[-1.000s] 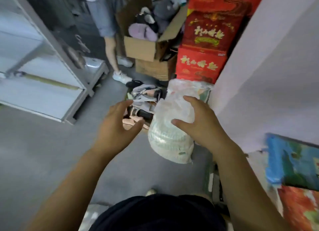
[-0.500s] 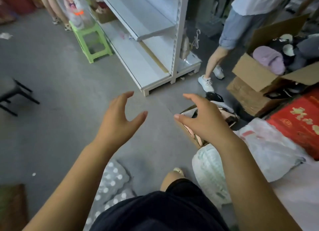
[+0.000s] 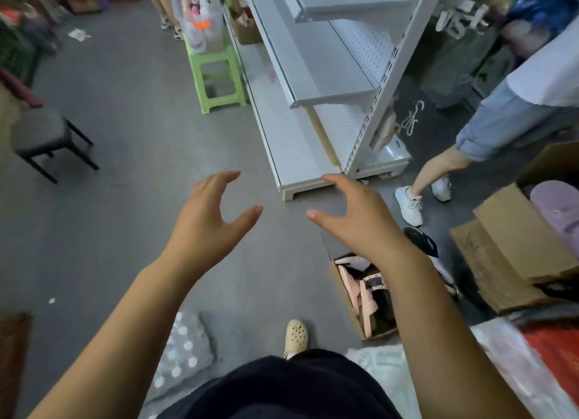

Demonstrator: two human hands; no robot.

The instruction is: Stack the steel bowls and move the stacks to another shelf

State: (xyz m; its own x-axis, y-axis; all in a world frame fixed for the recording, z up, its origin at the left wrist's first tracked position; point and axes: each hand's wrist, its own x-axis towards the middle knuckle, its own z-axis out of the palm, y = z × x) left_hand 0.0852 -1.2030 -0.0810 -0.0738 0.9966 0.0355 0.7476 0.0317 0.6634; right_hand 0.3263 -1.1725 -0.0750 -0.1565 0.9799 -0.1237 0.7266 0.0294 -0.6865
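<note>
Empty left hand (image 3: pixel 206 218) and right hand (image 3: pixel 354 218), apparently before white shelves (image 3: pixel 313 83).
</note>
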